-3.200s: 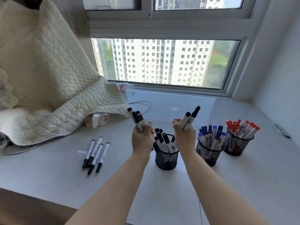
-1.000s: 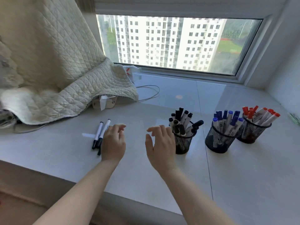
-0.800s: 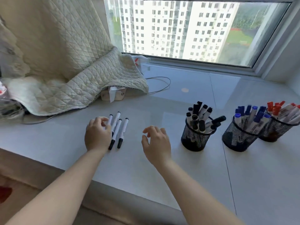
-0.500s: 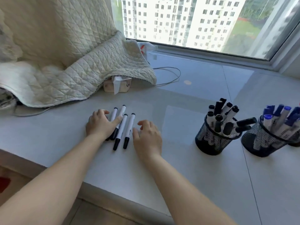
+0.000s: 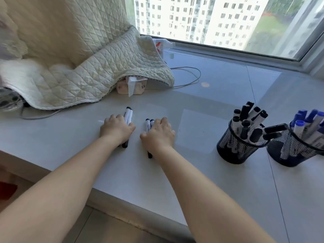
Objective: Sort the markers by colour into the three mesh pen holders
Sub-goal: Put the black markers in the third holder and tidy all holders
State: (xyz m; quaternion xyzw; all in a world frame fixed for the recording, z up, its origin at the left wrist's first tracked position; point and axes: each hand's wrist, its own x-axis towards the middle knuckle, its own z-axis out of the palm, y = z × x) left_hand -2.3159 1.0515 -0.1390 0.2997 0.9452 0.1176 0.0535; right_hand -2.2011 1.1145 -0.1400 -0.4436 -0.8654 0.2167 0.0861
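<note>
Both hands are down on the worktop [image 5: 219, 181]. My left hand [image 5: 116, 129] is curled over a pair of black markers [image 5: 128, 114], fingers wrapped round them, tips poking out beyond the knuckles. My right hand [image 5: 158, 133] covers a second pair [image 5: 149, 124] just beside; its fingers bend over them, though whether the pinch has closed I can't quite tell.

Well off to the right stands the black-marker holder [image 5: 235, 148], already crowded, one marker lying across its rim. The blue holder [image 5: 287, 153] touches it or nearly so. The third holder is out of view.

The risk, as I judge it: two markers per hand on a slick surface, so one could roll free as I lift. And pushing four more into that packed holder may tip out the one on the rim, or nudge the blue holder.
</note>
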